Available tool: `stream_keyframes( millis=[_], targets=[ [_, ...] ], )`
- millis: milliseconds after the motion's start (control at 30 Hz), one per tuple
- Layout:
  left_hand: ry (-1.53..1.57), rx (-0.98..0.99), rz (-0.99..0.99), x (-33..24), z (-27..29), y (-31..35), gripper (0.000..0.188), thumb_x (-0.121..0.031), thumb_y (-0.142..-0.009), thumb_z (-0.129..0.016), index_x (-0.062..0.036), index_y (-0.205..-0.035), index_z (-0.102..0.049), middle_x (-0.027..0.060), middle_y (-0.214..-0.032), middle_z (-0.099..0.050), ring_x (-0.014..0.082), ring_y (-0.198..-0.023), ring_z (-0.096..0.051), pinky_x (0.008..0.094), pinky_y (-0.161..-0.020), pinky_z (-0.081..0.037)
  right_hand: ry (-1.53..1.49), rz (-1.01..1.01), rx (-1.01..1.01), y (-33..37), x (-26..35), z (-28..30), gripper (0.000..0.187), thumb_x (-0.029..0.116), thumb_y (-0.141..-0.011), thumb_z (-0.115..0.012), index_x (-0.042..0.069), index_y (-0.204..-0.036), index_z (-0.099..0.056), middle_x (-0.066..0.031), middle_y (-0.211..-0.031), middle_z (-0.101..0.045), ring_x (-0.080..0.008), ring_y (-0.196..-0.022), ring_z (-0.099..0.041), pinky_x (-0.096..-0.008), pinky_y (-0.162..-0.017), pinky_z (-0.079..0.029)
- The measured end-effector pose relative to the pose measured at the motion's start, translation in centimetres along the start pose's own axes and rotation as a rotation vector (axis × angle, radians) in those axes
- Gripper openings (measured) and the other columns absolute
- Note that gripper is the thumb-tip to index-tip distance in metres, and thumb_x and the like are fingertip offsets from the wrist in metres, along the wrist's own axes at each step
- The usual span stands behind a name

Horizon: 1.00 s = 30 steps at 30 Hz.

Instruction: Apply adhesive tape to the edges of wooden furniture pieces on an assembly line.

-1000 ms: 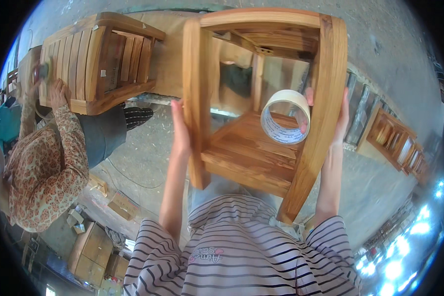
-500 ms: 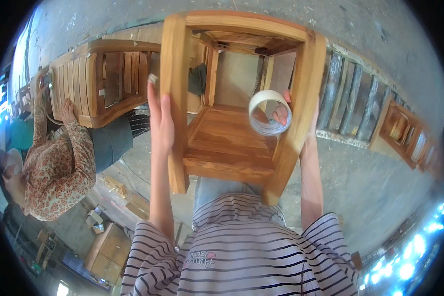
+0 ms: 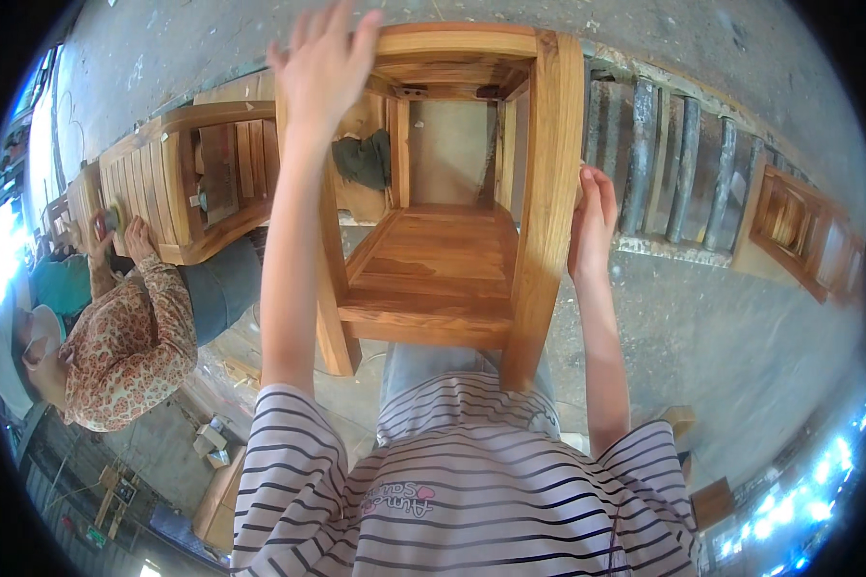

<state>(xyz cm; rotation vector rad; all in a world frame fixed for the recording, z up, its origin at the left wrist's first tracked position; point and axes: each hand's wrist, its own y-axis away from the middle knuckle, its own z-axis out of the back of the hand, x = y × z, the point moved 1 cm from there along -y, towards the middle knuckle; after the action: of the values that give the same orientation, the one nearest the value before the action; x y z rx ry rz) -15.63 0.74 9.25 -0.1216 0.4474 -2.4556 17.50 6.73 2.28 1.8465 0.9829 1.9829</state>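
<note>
In front of me stands a small wooden side table [image 3: 534, 43], an open frame with thick posts and a lower shelf [image 3: 428, 252]. My left hand [image 3: 325, 62] is raised over its far left corner, the fingers spread and a little blurred; nothing shows in it. Beside the right post, on its outer side, is my right hand [image 3: 595, 216], with fingers stretched upward and no object visible in it. Whether it touches the post is hard to tell. A dark cloth [image 3: 364, 160] is visible through the left of the frame.
At left a co-worker in a patterned shirt [image 3: 115, 356] has their hands at a slatted wooden piece [image 3: 144, 188]. A conveyor with metal rollers [image 3: 685, 173] runs to the right, a wooden frame [image 3: 789, 226] at its end. Cardboard boxes [image 3: 212, 440] sit at lower left.
My left hand has gone up and away from the left post to the far corner. My right hand now lies outside the right post, and the tape roll it held has gone from sight.
</note>
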Motion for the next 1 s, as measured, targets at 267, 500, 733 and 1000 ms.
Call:
stream_keyframes(
  millis=[267, 500, 733, 1000],
  targets=[
    [0.479, 0.529, -0.332, -14.0, -1.9, -3.0, 0.059, -0.051, -0.101, -0.028, -0.0144, -0.143, -0.046, 0.0133, -0.142, -0.051, 0.0333, -0.134, -0.044, 0.059, -0.113, -0.023, -0.151, 0.197, -0.305, 2.6, 2.5, -1.2, 0.024, 0.017, -0.097, -0.056, 0.003, -0.116, -0.05, -0.0108, -0.116, -0.056, -0.0221, -0.11, -0.054, -0.0369, -0.088, -0.047],
    [0.479, 0.216, -0.755, -18.7, 1.7, 9.2, 0.049, -0.052, -0.093, -0.05, -0.0304, -0.137, -0.052, 0.0039, -0.113, -0.066, 0.0224, -0.118, -0.056, 0.0541, -0.113, -0.027, -0.208, 0.422, -0.611, 3.2, 9.3, 3.9, 0.026, 0.009, -0.096, -0.051, 0.004, -0.121, -0.045, -0.0184, -0.123, -0.051, -0.0289, -0.115, -0.054, -0.0477, -0.092, -0.051],
    [0.648, 0.669, -0.993, -18.4, 11.9, 26.3, 0.047, -0.042, -0.098, -0.048, -0.0234, -0.142, -0.049, 0.0036, -0.091, -0.069, 0.0227, -0.1, -0.064, 0.049, -0.113, -0.029, -0.168, 0.613, -0.63, 6.3, 11.0, 8.6, 0.031, 0.008, -0.094, -0.056, -0.001, -0.121, -0.045, -0.0174, -0.121, -0.052, -0.0268, -0.113, -0.055, -0.0434, -0.094, -0.051],
    [1.312, 0.598, -0.166, -11.9, 14.5, 21.6, 0.052, -0.009, -0.083, -0.067, -0.0164, -0.133, -0.057, 0.0071, -0.101, -0.068, 0.0242, -0.093, -0.064, 0.0415, -0.09, -0.044, 0.179, 0.219, -0.289, 8.1, 6.3, 4.4, 0.033, 0.016, -0.093, -0.062, 0.001, -0.122, -0.055, -0.0172, -0.123, -0.058, -0.0223, -0.112, -0.058, -0.0358, -0.092, -0.051]
  ],
)
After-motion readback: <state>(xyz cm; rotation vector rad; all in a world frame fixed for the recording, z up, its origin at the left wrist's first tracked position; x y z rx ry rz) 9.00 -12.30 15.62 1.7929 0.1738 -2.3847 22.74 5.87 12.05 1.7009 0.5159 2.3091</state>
